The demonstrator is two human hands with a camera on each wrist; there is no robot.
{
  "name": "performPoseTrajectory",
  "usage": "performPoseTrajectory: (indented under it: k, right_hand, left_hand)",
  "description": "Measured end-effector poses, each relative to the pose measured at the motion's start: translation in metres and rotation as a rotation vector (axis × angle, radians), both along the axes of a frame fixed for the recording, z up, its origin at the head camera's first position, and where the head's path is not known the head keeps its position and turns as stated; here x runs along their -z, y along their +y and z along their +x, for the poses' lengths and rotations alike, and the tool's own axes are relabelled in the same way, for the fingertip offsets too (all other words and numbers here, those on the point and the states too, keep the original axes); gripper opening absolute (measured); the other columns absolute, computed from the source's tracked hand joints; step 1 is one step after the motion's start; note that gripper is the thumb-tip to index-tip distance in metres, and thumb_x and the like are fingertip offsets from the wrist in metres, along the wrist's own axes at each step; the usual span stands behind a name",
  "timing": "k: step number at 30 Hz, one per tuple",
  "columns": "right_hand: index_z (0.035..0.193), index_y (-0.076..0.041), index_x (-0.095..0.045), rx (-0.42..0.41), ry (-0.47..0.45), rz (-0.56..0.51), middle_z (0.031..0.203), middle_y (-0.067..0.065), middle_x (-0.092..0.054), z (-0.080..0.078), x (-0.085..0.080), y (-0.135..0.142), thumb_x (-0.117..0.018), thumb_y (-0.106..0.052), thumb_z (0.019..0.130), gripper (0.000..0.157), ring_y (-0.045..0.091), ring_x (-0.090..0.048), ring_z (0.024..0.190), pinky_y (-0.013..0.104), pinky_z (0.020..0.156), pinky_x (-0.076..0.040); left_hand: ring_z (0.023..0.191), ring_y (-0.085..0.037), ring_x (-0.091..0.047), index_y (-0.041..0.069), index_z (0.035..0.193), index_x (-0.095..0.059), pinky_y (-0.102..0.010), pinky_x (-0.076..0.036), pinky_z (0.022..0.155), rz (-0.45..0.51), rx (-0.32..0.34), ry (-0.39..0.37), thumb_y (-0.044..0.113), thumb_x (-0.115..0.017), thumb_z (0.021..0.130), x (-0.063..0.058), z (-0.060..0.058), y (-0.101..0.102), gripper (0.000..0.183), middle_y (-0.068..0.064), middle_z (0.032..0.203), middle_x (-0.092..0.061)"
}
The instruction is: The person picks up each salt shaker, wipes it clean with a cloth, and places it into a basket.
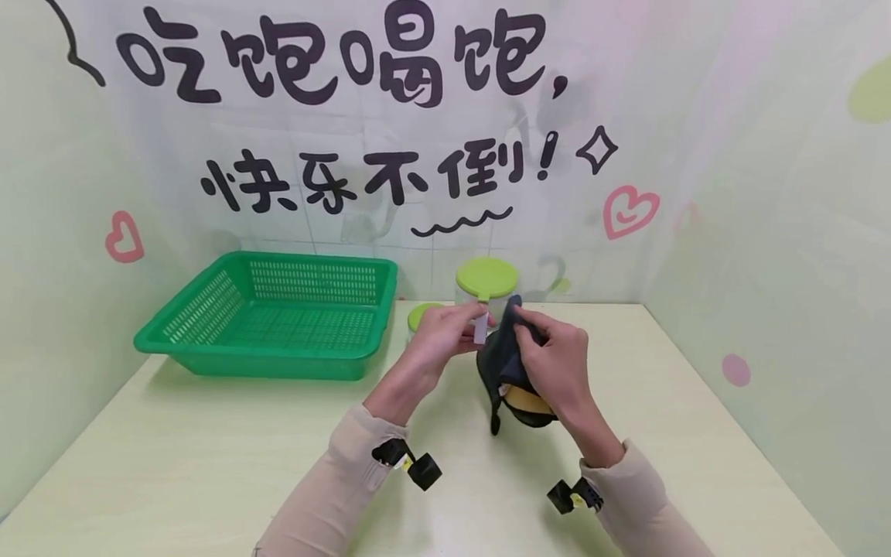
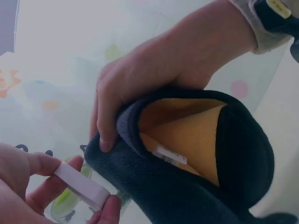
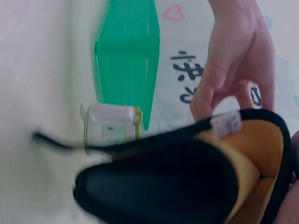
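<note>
My left hand (image 1: pixel 442 333) pinches a small white strip (image 1: pixel 480 328) between thumb and fingers. In the left wrist view this white strip (image 2: pixel 83 185) looks thick with rounded ends. My right hand (image 1: pixel 562 360) grips the upper edge of a dark blue soft cloth item (image 1: pixel 496 360), fingers folded over its rim. It hangs like a pouch above the table, its mouth gaping in the left wrist view to show a yellow lining (image 2: pixel 187 135) and a white sewn label (image 2: pixel 171 155). A thin dark strap (image 3: pixel 56 141) trails from it in the right wrist view.
A green plastic basket (image 1: pixel 274 365) stands at the back left of the pale table (image 1: pixel 230 456). Behind my hands are two clear containers, a taller one with a green lid (image 1: pixel 487 277) and a lower one with a green lid (image 1: pixel 421 312). A printed curtain (image 1: pixel 431 240) encloses the table.
</note>
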State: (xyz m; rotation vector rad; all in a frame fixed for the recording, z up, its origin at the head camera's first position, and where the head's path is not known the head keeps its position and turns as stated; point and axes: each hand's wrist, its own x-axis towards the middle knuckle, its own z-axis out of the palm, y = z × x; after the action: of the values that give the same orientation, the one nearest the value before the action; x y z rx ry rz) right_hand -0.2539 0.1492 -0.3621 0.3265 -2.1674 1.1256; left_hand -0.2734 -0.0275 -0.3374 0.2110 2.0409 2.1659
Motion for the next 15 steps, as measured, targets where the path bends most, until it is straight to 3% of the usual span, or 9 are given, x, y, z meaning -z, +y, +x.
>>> performPoseTrajectory:
  k: [7, 15]
  right_hand:
    - [0.115, -0.006, -0.079, 0.010, 0.029, -0.038, 0.107, 0.016, -0.078, -0.001, 0.000, -0.003, -0.071, -0.003, 0.093, 0.024, 0.027, -0.079, 0.090, 0.004, 0.071, -0.050]
    - [0.114, -0.005, -0.080, 0.065, 0.005, -0.052, 0.108, 0.016, -0.078, -0.014, 0.004, 0.013, -0.069, -0.003, 0.093, 0.023, 0.029, -0.078, 0.091, 0.002, 0.069, -0.047]
  left_hand:
    - [0.095, -0.023, -0.071, 0.000, 0.101, -0.076, -0.033, -0.062, 0.090, -0.042, 0.016, 0.004, 0.027, -0.060, 0.101, 0.000, -0.002, -0.002, 0.031, -0.011, 0.106, -0.071]
    - [0.087, -0.021, -0.073, 0.002, 0.093, -0.075, -0.031, -0.062, 0.081, -0.109, 0.139, -0.011, 0.025, -0.060, 0.097, -0.002, -0.004, -0.009, 0.028, -0.010, 0.091, -0.073]
